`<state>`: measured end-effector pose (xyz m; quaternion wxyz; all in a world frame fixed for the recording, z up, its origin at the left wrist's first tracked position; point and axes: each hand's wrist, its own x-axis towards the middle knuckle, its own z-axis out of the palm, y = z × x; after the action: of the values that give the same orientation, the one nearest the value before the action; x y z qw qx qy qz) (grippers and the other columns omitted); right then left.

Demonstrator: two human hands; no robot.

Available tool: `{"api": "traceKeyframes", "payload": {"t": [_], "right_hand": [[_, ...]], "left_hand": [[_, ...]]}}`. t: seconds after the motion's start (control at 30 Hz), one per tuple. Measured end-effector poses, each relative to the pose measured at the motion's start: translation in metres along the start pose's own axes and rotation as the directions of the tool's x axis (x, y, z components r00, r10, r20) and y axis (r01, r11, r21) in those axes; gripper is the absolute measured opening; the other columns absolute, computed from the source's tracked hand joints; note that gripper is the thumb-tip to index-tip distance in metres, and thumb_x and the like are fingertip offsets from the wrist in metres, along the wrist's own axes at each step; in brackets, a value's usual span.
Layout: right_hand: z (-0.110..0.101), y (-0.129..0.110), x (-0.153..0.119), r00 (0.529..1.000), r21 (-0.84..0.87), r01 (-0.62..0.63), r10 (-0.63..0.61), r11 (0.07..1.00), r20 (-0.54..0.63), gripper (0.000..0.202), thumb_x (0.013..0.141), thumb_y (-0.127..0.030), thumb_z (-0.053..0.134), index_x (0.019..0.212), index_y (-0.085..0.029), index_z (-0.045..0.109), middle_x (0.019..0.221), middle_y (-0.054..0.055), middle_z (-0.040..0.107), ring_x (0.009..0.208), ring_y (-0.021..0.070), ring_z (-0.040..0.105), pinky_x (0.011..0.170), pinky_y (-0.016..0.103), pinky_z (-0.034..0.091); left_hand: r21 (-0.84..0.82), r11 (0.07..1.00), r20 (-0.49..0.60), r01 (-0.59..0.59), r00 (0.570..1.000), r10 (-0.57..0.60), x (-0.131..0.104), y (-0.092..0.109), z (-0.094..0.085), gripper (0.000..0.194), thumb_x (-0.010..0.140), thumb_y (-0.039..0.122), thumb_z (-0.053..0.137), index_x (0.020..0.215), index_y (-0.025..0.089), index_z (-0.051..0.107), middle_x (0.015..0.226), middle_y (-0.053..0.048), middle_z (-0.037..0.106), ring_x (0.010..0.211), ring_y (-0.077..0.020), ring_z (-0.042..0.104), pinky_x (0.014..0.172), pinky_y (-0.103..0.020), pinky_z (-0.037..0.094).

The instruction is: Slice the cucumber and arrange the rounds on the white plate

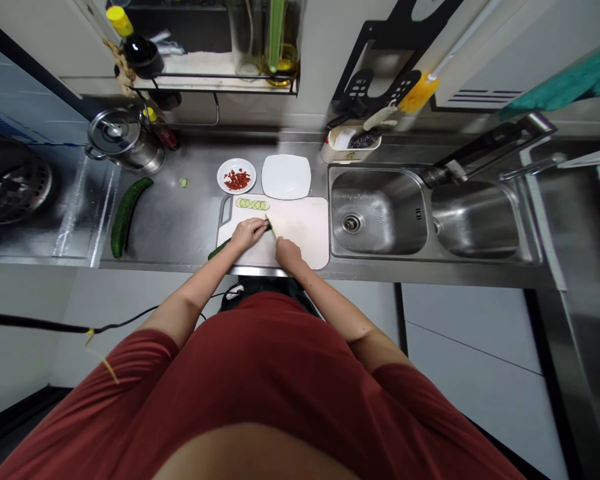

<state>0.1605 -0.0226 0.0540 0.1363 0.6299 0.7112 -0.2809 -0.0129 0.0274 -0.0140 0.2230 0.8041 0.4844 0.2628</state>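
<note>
A white cutting board [305,230] lies on the steel counter. My left hand [249,235] is closed on a dark green cucumber [219,249], whose one end sticks out to the left below the wrist and whose other end shows at the fingertips. My right hand [288,255] is wrapped round a knife [272,228], its blade at the cucumber's right end. Several thin pale green slices [253,204] lie in an overlapping row at the board's upper left.
Above the board stand a plate of red pieces [237,177] and a white plate [286,177]. A whole cucumber [127,217], a small slice [183,182] and a steel pot [125,143] are at the left. A double sink [380,213] is right of the board.
</note>
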Motion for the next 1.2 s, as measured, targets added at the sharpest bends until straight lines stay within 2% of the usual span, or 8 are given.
{"api": "traceKeyframes", "payload": {"t": [0.33, 0.5, 0.8, 1.2], "right_hand": [[0.010, 0.011, -0.008, 0.999, 0.002, 0.031, -0.031, 1.000, -0.011, 0.025, 0.088, -0.004, 0.039, 0.109, -0.013, 0.051, 0.102, 0.014, 0.065, 0.098, 0.0236, 0.064, 0.079, 0.032, 0.048], [0.008, 0.008, -0.002, 1.000, -0.004, 0.018, -0.018, 1.000, 0.007, 0.025, 0.090, -0.005, 0.039, 0.110, -0.013, 0.051, 0.104, 0.015, 0.065, 0.101, 0.0233, 0.063, 0.081, 0.030, 0.047], [0.013, 0.004, 0.003, 0.999, 0.032, -0.003, 0.005, 0.999, -0.038, 0.026, 0.090, -0.005, 0.038, 0.111, -0.012, 0.050, 0.105, 0.014, 0.066, 0.100, 0.0225, 0.064, 0.082, 0.030, 0.048], [0.024, 0.009, -0.010, 0.998, 0.042, -0.023, 0.026, 0.999, -0.053, 0.027, 0.089, -0.004, 0.037, 0.110, -0.011, 0.051, 0.104, 0.016, 0.066, 0.099, 0.0241, 0.065, 0.080, 0.032, 0.049]], "left_hand": [[-0.004, 1.000, -0.013, 0.005, 1.000, -0.005, -0.001, -0.001, 0.001, 0.025, 0.093, 0.032, 0.049, 0.105, 0.022, 0.069, 0.108, -0.005, 0.070, 0.102, -0.0160, 0.064, 0.094, -0.029, 0.049], [-0.008, 1.000, -0.003, 0.018, 1.000, -0.018, 0.000, -0.001, 0.001, 0.026, 0.093, 0.032, 0.049, 0.106, 0.022, 0.069, 0.109, -0.005, 0.070, 0.103, -0.0161, 0.064, 0.094, -0.029, 0.049], [0.001, 0.998, 0.029, 0.058, 0.998, -0.058, 0.000, 0.005, -0.003, 0.027, 0.093, 0.033, 0.048, 0.107, 0.022, 0.068, 0.110, -0.005, 0.069, 0.104, -0.0166, 0.063, 0.095, -0.030, 0.048], [-0.007, 1.000, -0.003, 0.015, 1.000, -0.015, -0.002, 0.005, -0.002, 0.026, 0.093, 0.033, 0.048, 0.106, 0.022, 0.068, 0.109, -0.005, 0.069, 0.104, -0.0158, 0.063, 0.094, -0.029, 0.048]]}}
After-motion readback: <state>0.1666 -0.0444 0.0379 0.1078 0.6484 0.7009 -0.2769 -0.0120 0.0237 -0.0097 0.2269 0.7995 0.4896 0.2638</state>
